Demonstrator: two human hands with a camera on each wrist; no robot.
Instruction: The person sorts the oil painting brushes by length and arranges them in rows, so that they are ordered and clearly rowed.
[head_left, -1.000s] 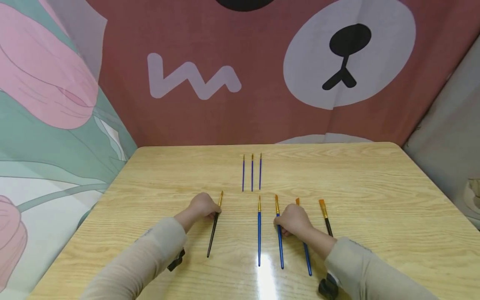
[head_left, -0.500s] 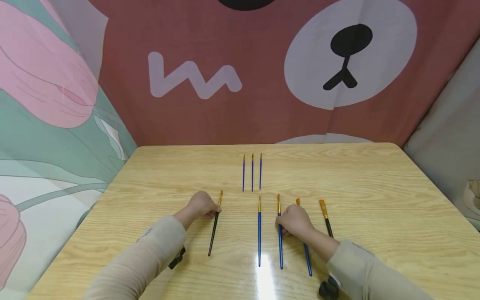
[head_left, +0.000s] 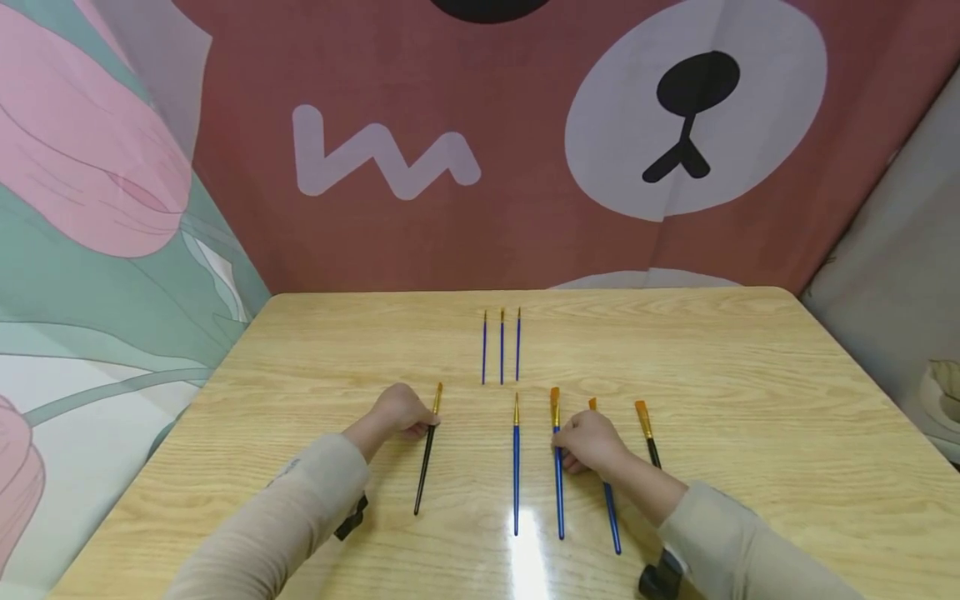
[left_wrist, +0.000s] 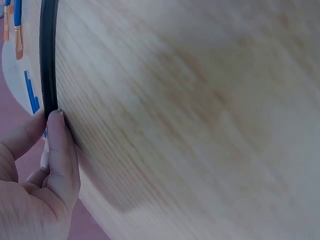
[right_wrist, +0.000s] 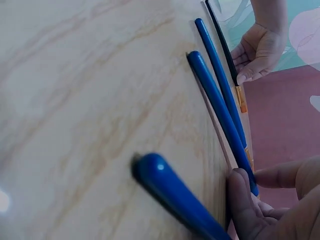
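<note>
On the left in the head view, my left hand pinches a thin black paintbrush just below its gold ferrule, bristles pointing away from me. In the left wrist view, thumb and fingertips meet on its black handle. My right hand pinches a blue flat paintbrush at the upper handle, near the ferrule. Left of it lies a slimmer blue paintbrush. Another blue paintbrush passes partly hidden beneath the right hand and wrist. A black-handled flat paintbrush lies farther right, its lower end covered by the forearm.
Three small thin paintbrushes lie side by side toward the back of the wooden table. A printed cloth hangs behind the table's far edge. Light glares off the tabletop near the front middle.
The blue paintbrush in my right hand has rolled and straightened slightly, so its bristles now show a wider face. My left hand and the black paintbrush have barely moved.
</note>
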